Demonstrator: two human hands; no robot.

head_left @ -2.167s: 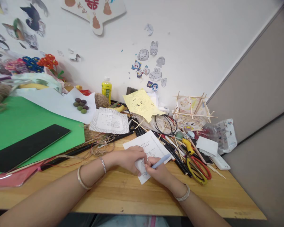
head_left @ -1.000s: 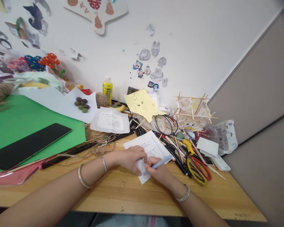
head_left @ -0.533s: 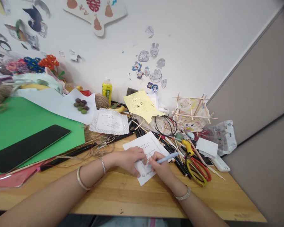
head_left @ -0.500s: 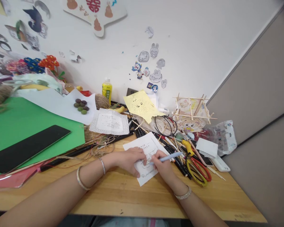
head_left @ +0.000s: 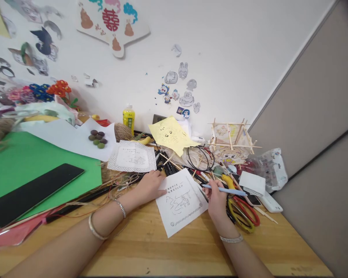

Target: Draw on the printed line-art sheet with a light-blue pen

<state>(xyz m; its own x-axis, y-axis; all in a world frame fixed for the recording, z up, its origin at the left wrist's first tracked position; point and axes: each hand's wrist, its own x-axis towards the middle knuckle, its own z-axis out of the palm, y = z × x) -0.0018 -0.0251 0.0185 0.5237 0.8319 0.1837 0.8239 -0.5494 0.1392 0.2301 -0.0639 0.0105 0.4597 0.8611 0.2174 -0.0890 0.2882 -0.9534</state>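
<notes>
Pale blue pen in hand, seriously cluttered wooden surface

So the right hand has its fingers pinched around the pen, which sits nearly level, tip pointing left. The left hand isn't gripping anything: fingers loosely together, thumb touching the left edge of a white sheet. That sheet lies flat between both hands, inked with characters, a line drawing and a wavy border. Just right, smooth looped handles, yellow and red. Farther back, a spiky stick frame and creased yellow paper. Leftward, bright green sheeting. Behind everything, a white wall dotted with paper cutouts.
</notes>
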